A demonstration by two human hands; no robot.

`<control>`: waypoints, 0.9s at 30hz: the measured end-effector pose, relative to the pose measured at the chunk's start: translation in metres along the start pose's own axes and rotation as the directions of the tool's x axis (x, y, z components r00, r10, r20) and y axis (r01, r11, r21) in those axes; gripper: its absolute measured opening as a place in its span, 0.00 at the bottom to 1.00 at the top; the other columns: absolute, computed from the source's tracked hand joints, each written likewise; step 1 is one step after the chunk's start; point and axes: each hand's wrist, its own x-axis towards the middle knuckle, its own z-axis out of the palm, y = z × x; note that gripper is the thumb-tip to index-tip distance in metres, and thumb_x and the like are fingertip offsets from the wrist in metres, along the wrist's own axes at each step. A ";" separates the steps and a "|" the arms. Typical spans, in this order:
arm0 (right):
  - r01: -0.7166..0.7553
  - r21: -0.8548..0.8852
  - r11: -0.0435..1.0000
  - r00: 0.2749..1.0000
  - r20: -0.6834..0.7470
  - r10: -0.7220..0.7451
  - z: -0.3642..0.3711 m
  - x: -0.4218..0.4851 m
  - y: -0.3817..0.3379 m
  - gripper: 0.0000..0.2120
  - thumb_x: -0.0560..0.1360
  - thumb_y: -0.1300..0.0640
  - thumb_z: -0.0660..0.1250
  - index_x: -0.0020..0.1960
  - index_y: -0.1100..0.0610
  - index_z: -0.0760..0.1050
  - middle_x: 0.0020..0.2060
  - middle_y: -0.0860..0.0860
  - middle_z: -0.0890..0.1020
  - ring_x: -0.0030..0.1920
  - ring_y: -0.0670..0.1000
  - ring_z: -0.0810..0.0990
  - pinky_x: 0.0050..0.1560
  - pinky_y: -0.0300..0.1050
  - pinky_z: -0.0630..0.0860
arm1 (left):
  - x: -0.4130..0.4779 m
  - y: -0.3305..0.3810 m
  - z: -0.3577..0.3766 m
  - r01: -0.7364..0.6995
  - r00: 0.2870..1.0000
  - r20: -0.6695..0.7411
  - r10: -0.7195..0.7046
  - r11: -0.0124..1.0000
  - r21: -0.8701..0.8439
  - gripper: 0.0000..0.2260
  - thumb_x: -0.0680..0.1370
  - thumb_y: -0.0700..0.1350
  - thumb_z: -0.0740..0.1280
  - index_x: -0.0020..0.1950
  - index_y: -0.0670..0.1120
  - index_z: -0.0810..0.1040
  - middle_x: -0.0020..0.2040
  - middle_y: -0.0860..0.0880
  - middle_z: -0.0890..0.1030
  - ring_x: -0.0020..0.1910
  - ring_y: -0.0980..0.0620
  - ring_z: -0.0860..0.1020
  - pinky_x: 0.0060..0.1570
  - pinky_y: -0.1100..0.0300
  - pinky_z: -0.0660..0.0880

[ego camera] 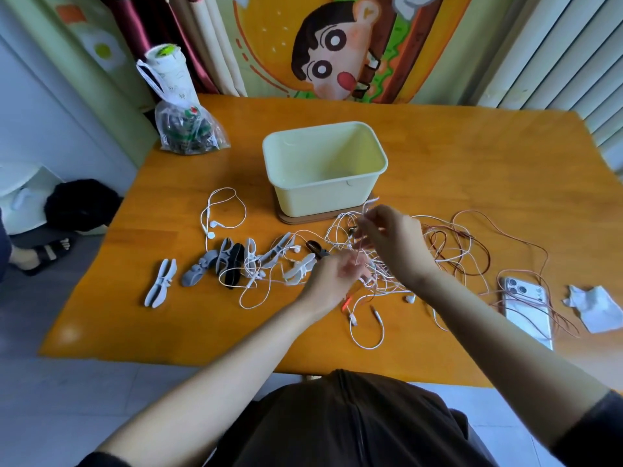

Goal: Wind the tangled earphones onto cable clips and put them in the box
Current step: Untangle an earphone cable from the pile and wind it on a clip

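A tangle of white and reddish earphone cables [448, 251] lies on the orange table in front of the pale yellow box [323, 166]. My right hand [394, 241] pinches a white cable and lifts it above the tangle. My left hand [337, 274] pinches another strand of the same tangle lower down. Several cable clips [229, 261], white, grey and black, lie in a row to the left, with one white clip [161, 287] apart at the far left. A separate white earphone [219, 217] lies loose left of the box. The box holds nothing.
A white phone [529, 311] lies at the right under a reddish cable, with a crumpled tissue [596, 308] beyond it. A plastic bag [188, 133] and a paper cup [168, 72] stand at the back left. The box sits on a brown lid [293, 219].
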 end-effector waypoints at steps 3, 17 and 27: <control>-0.001 0.090 0.996 0.999 -0.038 0.004 -0.007 0.013 -0.007 0.06 0.79 0.60 0.63 0.46 0.61 0.74 0.36 0.52 0.83 0.32 0.44 0.82 0.36 0.38 0.80 | -0.004 -0.002 -0.004 -0.024 0.998 -0.052 0.026 0.999 0.046 0.10 0.82 0.40 0.59 0.50 0.44 0.80 0.48 0.51 0.82 0.50 0.60 0.78 0.52 0.72 0.71; -0.089 -0.005 0.996 0.957 0.276 0.087 0.040 -0.016 0.023 0.07 0.79 0.62 0.60 0.51 0.60 0.77 0.40 0.51 0.81 0.39 0.47 0.77 0.39 0.36 0.71 | 0.005 0.016 -0.029 0.013 0.947 -0.310 0.082 0.956 0.292 0.10 0.80 0.41 0.62 0.47 0.42 0.83 0.45 0.44 0.76 0.46 0.54 0.71 0.42 0.73 0.64; -0.004 -0.010 1.000 0.960 0.279 0.007 0.029 -0.032 0.032 0.07 0.78 0.57 0.64 0.55 0.56 0.76 0.46 0.46 0.80 0.46 0.43 0.78 0.49 0.38 0.73 | 0.004 0.054 -0.024 -0.121 0.918 -0.360 0.168 0.981 0.150 0.10 0.80 0.40 0.62 0.47 0.43 0.84 0.25 0.62 0.74 0.31 0.64 0.71 0.33 0.70 0.63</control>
